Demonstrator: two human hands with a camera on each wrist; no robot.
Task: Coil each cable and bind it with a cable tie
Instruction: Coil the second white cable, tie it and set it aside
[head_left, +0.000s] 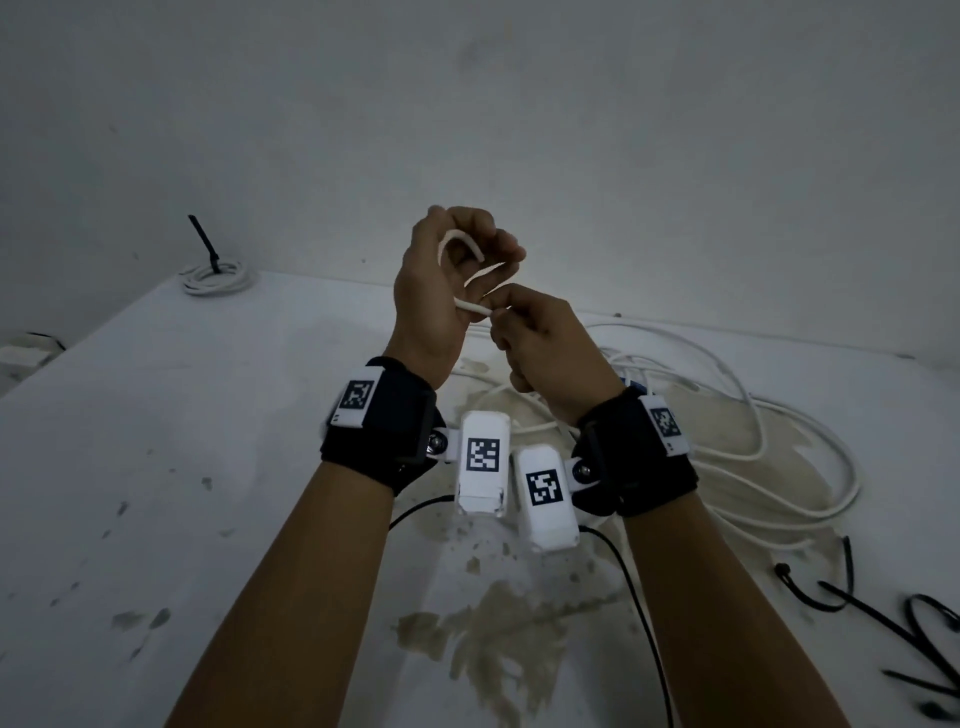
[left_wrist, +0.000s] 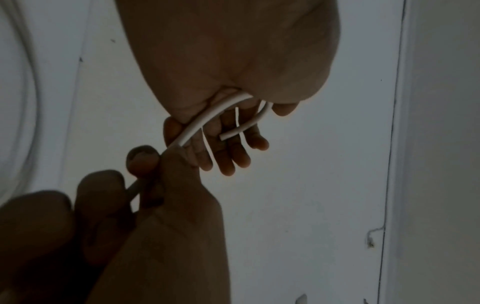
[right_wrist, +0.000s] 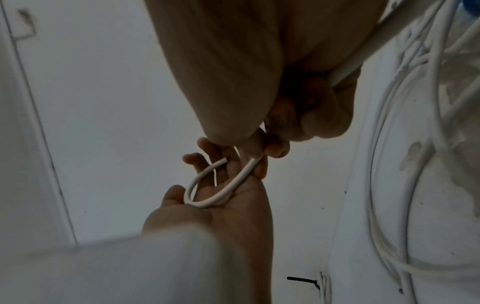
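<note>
Head view: both my hands raised above the white table (head_left: 208, 441), close together, wrists with black straps and white tag blocks. No containers in any view. White cable (head_left: 470, 306) end is up in my hands; the rest of it drops behind my right hand to a loose tangle (head_left: 727, 452) on the table, right of and under my wrists.

My left hand (head_left: 441, 291) is up, palm turned toward me, fingers loosely curled. Cable end makes a small hook-shaped loop across the palm, cut tip pointing back toward the fingers. In the right wrist view the loop (right_wrist: 207, 191) sits in the crook by the thumb, so my left hand is grasping the cable, lightly. Left wrist view shows the cut end (left_wrist: 233, 131) lying across my fingers (left_wrist: 228, 156).

My right hand (head_left: 540, 348) is just beside and slightly below the left one, touching it, fingers curled, thumb and index finger pinching the cable right where it leaves the left palm. Cable runs on through the right fist and out the bottom.

Far left corner of the table: one finished coil (head_left: 215, 275), bound with a black cable tie (head_left: 205, 244) sticking up. Loose black cable ties (head_left: 883, 613) lie at the right near edge, well apart from my hands. Thin black wires (head_left: 634, 597) hang from the wrist cameras.
</note>
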